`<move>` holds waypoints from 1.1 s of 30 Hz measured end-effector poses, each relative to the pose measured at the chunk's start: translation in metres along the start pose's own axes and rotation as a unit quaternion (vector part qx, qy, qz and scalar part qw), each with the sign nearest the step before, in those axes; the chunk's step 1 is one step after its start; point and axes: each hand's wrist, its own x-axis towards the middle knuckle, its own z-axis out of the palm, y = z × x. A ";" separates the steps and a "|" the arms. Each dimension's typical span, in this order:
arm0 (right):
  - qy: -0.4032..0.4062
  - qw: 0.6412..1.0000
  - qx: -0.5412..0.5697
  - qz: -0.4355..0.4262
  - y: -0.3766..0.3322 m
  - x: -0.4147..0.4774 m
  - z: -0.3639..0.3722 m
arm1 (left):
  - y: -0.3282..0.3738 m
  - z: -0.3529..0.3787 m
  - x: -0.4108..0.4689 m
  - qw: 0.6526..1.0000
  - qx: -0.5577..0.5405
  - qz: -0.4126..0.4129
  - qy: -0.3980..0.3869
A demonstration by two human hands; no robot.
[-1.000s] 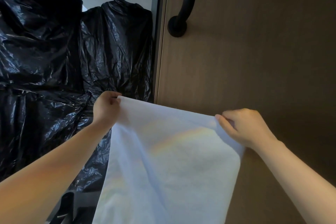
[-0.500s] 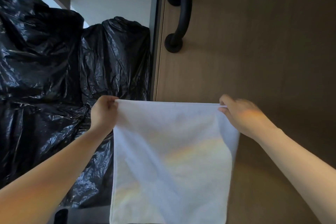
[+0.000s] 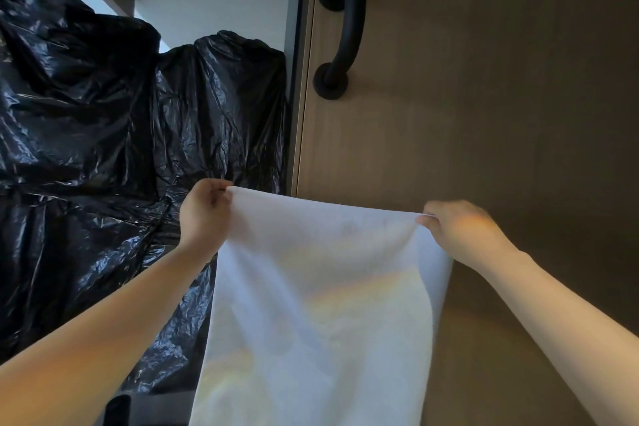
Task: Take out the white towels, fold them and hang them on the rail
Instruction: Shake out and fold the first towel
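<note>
A white towel (image 3: 318,308) hangs spread out in front of me, held by its top edge. My left hand (image 3: 204,214) pinches the top left corner, and my right hand (image 3: 460,228) pinches the top right corner, slightly lower. The cloth drops down out of the bottom of the view. A black curved rail (image 3: 345,21) is fixed to the wooden panel above the towel, well clear of both hands.
Black plastic bags (image 3: 103,135) cover the bulky shapes on the left. A brown wooden panel (image 3: 484,114) fills the right side, with a narrow metal edge strip (image 3: 301,97) between it and the bags. A white wall shows at the top.
The camera has tilted, so the rail sits lower in view. My right hand has dropped a little, and the towel's top edge now slopes down to the right.
</note>
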 end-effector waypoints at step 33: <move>-0.002 0.840 0.540 -0.044 -0.109 -0.091 0.095 | 0.004 0.001 -0.144 0.967 -0.033 0.025 -0.253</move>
